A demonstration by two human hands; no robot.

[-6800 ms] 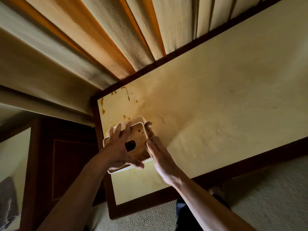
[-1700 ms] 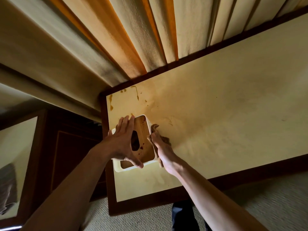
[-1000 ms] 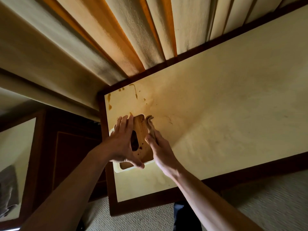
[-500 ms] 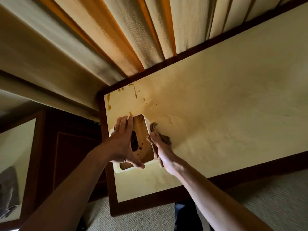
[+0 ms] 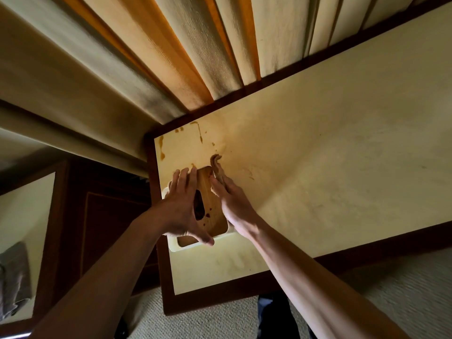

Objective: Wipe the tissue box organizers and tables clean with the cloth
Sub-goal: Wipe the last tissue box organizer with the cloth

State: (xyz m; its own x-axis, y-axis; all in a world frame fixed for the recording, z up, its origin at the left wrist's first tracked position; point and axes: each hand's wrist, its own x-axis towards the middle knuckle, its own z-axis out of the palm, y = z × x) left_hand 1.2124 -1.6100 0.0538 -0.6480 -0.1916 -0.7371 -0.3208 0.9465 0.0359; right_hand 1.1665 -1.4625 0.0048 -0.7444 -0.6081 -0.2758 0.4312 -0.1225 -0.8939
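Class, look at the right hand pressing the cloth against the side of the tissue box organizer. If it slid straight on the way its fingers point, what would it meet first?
Probably only bare table at first. The right hand points toward the far edge, so the first obstacle looks like the curtain hanging there; depth is unclear.

Striped curtain (image 5: 171, 57), beige carpet (image 5: 403, 289)
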